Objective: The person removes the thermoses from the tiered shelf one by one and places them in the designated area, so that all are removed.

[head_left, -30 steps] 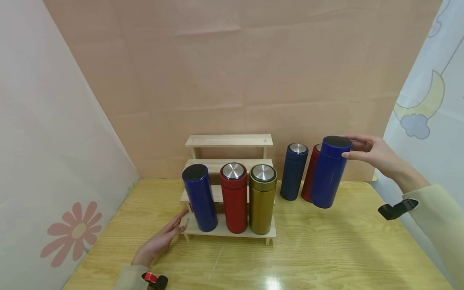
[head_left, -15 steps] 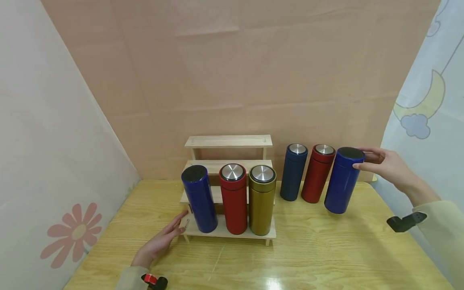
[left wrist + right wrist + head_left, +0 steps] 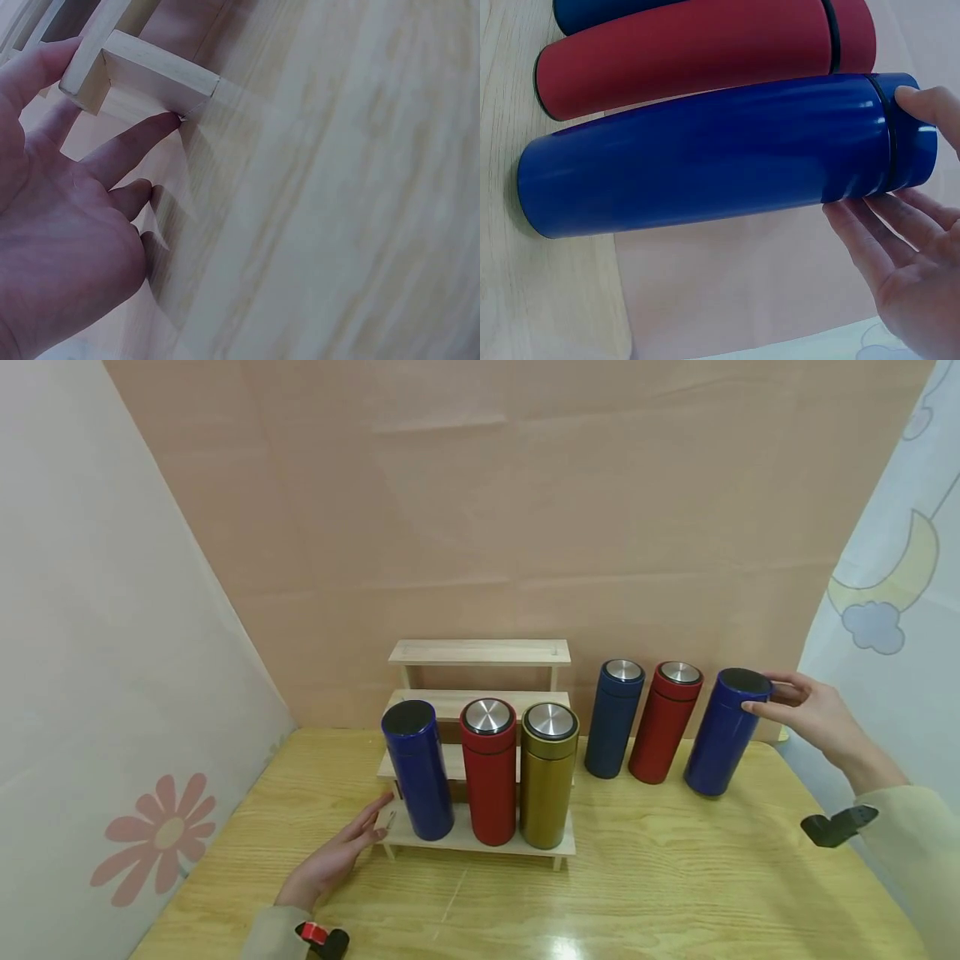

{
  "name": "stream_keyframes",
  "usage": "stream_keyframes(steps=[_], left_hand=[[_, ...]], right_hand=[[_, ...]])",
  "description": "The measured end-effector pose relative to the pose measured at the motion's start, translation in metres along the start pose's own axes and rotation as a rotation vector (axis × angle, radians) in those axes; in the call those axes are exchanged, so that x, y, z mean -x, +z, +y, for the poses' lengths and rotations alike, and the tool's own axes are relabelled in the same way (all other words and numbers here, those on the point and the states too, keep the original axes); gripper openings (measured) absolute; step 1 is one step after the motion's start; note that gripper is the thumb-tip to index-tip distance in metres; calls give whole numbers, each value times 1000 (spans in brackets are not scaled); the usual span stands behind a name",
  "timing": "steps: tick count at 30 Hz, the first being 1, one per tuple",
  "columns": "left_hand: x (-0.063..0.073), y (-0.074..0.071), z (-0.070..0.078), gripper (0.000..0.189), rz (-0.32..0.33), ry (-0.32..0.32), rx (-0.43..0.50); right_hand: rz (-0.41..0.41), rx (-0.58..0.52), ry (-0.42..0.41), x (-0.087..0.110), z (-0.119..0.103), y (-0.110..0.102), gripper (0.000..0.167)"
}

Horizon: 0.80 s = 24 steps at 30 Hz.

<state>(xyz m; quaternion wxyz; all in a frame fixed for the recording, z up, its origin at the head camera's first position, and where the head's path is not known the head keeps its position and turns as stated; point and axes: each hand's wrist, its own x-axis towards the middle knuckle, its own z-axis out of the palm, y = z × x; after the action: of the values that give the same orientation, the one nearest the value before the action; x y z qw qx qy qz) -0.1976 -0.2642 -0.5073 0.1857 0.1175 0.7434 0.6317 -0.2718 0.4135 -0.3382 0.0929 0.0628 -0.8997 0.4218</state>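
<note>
At eight o'clock in the head view, a pink printed flower (image 3: pixel 167 833) marks a white fabric panel (image 3: pixel 112 610). Just past seven, the left hand (image 3: pixel 330 860) reaches from a cream sleeve (image 3: pixel 273 933), fingers spread and fairly straight, tips against the left end of a stepped rack of pale, unpainted wood (image 3: pixel 480 652). The left wrist view shows its fingers fanned out beside the rack's lowest shelf and leg.

The rack stands around six o'clock on a yellowish wood-grain table (image 3: pixel 652 877). Along its lowest shelf, left to right, stand a glossy blue cylindrical bottle with a black top (image 3: pixel 420 785), a red cylindrical bottle with a silver disc top (image 3: pixel 489 789) and a gold cylindrical bottle with a silver disc top (image 3: pixel 547 789).

Towards four o'clock, on the table near the rack, stands a slim navy bottle with a silver top (image 3: pixel 613 722); just right of it is a second red bottle, also silver-topped (image 3: pixel 665 727). At about half past three is a second glossy blue bottle with a black top (image 3: pixel 726 735), its base down at the tabletop.

A little past three, the right hand (image 3: pixel 821 718) pinches that bottle's upper end between thumb and fingers. Towards half past two, a yellow printed moon (image 3: pixel 892 581) hangs above a blue printed cloud (image 3: pixel 873 627).
</note>
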Motion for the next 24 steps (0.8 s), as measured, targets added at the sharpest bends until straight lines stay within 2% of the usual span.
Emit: stream_keyframes(steps=[7, 12, 18, 24], left_hand=[[-1, 1, -2, 62, -18, 7, -1], [-1, 2, -1, 62, -15, 2, -3], [-1, 1, -1, 62, -7, 0, -9], [-1, 0, -1, 63, -1, 0, -6]], right_hand=[[49, -57, 9, -3, 11, 9, 45], [60, -53, 27, -6, 14, 14, 52], [22, -48, 43, -5, 10, 17, 61], [-20, -92, 48, -2, -1, 16, 71]])
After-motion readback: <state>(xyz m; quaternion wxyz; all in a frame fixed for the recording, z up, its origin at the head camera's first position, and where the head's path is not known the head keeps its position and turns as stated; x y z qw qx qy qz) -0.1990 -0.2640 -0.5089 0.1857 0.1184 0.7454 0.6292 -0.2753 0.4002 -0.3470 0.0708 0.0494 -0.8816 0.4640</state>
